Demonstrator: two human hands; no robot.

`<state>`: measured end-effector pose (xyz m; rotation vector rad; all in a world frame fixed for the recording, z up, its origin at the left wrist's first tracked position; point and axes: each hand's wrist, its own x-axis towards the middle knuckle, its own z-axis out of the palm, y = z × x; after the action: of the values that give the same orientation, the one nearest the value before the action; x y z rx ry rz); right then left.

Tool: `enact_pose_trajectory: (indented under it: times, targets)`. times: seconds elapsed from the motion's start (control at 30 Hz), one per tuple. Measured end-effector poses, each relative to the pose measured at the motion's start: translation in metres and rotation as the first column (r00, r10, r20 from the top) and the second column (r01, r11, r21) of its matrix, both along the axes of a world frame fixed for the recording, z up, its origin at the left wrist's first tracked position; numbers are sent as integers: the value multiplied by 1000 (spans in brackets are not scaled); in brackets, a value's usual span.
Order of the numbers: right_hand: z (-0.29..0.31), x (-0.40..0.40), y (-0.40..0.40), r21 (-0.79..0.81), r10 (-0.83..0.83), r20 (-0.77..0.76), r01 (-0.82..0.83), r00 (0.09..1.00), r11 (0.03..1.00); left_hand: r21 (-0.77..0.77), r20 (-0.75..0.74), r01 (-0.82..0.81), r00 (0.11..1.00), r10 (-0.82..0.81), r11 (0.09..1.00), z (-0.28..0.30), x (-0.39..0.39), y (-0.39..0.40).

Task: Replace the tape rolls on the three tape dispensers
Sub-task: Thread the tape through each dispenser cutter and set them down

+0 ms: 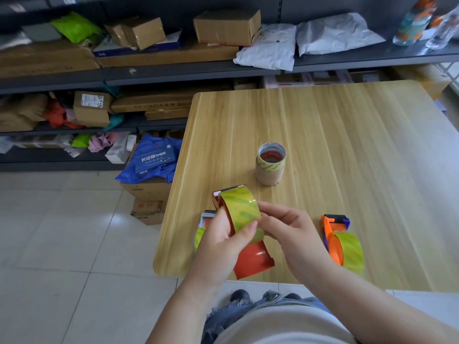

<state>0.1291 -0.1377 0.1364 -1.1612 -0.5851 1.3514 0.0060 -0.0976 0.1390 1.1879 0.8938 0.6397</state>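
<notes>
Bare forearms, white top [285, 324], frayed blue denim shorts [233, 316], dark shoes [239, 295].

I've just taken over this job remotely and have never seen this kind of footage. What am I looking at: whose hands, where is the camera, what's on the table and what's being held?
No machine here: a person works bare-handed, and the single picture comes from a camera worn on their head, looking forward and down. The left hand holds a red tape dispenser loaded with a yellow-green tape roll; the right hand pinches at the roll's near edge, next to the left thumb. On the wooden table lie an orange tape dispenser with a roll fitted, a third dispenser mostly hidden behind the left hand, and a stack of tape rolls and cores standing upright. Shelves of parcels stand behind.
</notes>
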Motion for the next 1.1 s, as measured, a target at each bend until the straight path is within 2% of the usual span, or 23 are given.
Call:
enact_pose_trajectory:
  times: [0.17,0.33,0.47,0.6,0.7,0.8,0.87,0.93,1.03,1.1]
  targets:
    - [1,0,2,-67,-30,-12,29,999,997,107,-74,88,994,-81,990,-4,-1,-1]
    - [0,4,7,-198,-67,-66,53,996,979,140,-158,135,981,-112,981,-9,1,-5]
    - [-5,6,13,-281,-83,-46,67,995,957,123,-191,148,974,-123,981,-11,3,-7]
    - [-5,10,13,-236,-35,-15,31,999,971,111,-147,98,986,-81,989,-11,4,-7]
    - [-5,16,9,-94,21,-27,-23,999,995,83,-75,74,995,-68,994,-9,4,-6]
    - [-11,26,1,90,23,117,-33,993,995,48,-54,57,997,-54,997,-8,5,-4]
    - [-10,32,-2,156,45,322,-100,946,983,61,-85,70,994,-64,996,-9,6,-3]
    - [-9,35,-3,149,41,511,-136,859,980,71,-120,75,991,-66,995,-10,7,-2]
    - [-7,38,-2,146,-11,598,-95,801,985,67,-149,86,986,-75,994,-11,10,-1]
    - [-6,41,-1,145,-8,680,-124,733,982,66,-175,100,981,-87,993,-11,11,0]
